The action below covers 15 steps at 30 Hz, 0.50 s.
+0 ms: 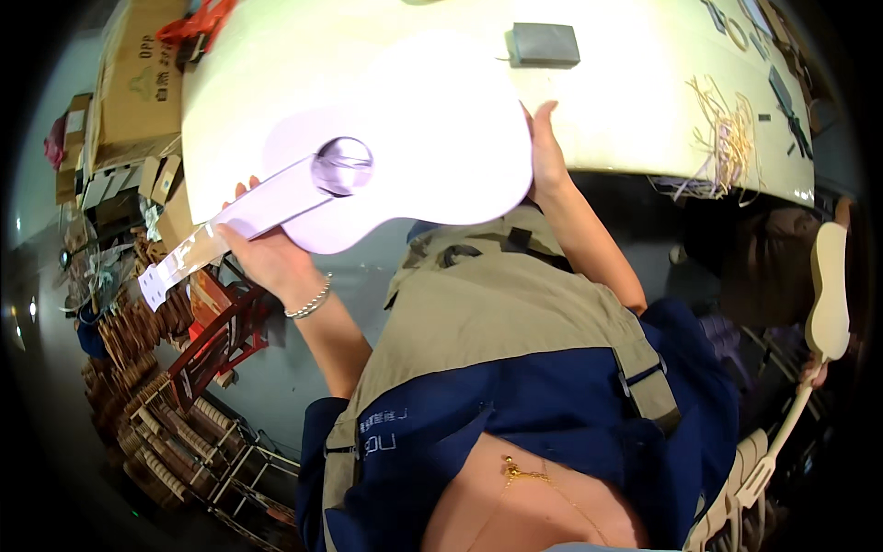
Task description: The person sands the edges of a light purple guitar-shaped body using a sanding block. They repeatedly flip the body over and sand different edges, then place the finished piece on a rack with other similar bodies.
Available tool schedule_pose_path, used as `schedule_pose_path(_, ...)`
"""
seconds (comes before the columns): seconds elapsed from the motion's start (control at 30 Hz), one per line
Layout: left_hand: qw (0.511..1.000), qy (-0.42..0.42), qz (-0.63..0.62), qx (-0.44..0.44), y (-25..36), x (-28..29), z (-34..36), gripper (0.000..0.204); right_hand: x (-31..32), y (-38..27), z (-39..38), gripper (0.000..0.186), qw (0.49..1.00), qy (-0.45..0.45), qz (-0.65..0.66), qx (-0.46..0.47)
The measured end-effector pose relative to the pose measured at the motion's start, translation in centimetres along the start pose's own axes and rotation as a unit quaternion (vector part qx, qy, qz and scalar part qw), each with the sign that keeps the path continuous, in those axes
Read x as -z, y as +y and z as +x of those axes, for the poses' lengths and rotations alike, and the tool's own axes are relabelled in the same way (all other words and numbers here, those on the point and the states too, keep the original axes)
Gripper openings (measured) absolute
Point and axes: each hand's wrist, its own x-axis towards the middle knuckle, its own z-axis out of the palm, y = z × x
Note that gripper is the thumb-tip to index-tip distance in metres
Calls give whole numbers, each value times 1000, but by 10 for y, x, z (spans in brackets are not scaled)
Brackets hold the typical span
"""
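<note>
Guitar: you hold a pale lilac ukulele-shaped guitar [414,138] face up, its body over the counter's near edge, its neck reaching past the counter's left edge.
Left hand: your left hand [267,253] has its fingers clenched under the neck, a bead bracelet [310,301] on the wrist.
Right hand: your right hand [544,152] lies flat against the body's rounded end, fingers extended, steadying it.
Counter: the pale counter [625,110] carries a grey block [545,43] near its far edge and a tangle of straw-coloured strips [731,138] toward its right edge.
Around: an unpainted wooden guitar [828,294] hangs at your right; stacked wooden parts [147,368] sit on the floor left.
</note>
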Motion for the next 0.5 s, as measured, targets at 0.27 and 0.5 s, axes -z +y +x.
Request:
schedule_pose_path(0.27,995,-84,-6,51,3,0,32,43,-11,-10,21,92,997,60,-19,-49)
schedule_pose_path(0.5,992,-123,28,-7,19,-40,10,46,2,12,39,92,996,77,36,-20)
